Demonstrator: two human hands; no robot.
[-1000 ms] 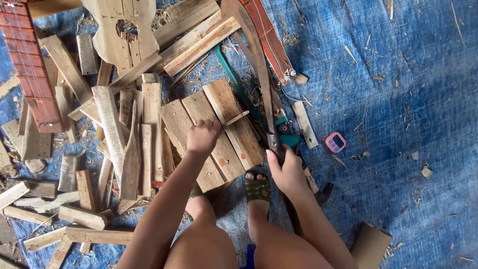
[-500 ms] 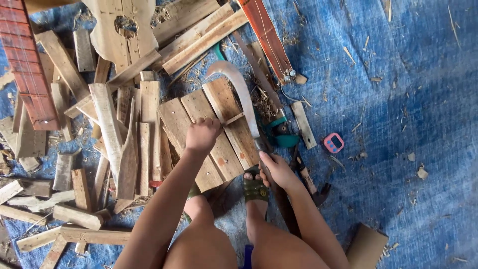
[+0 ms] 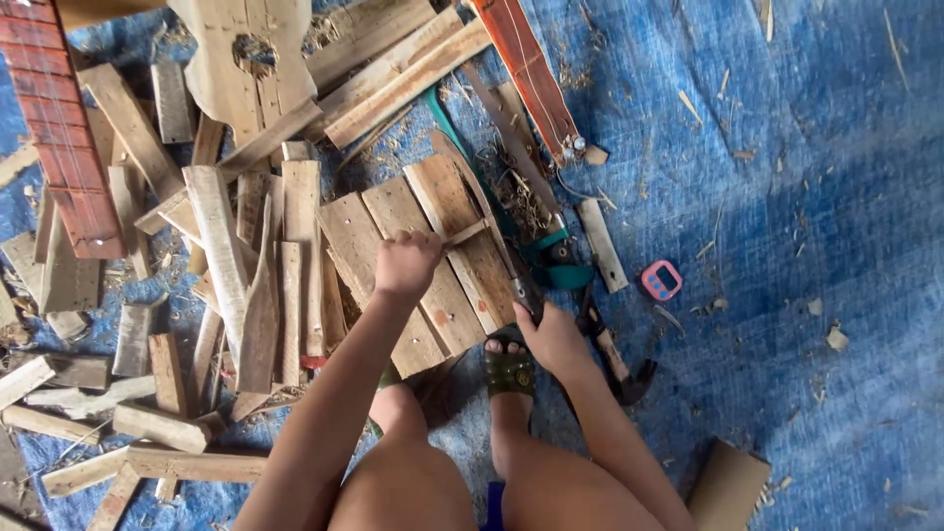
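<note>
While your left hand [image 3: 405, 264] pins the stiff plank panel [image 3: 423, 256], your right hand [image 3: 551, 336] grips the machete [image 3: 487, 221] handle closed. Blade points to eleven o'clock; hold it low

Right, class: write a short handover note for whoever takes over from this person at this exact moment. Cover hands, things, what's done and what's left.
Left hand: closed on a thin wooden stick, held on the plank panel.
Right hand: grips a machete, with the blade lying over the panel at the stick's far end.
Nearby: a hammer and a teal-handled saw on the blue tarp, to the right.
Done: wood offcuts are piled to the left.
Left: the stick looks uncut.
</note>
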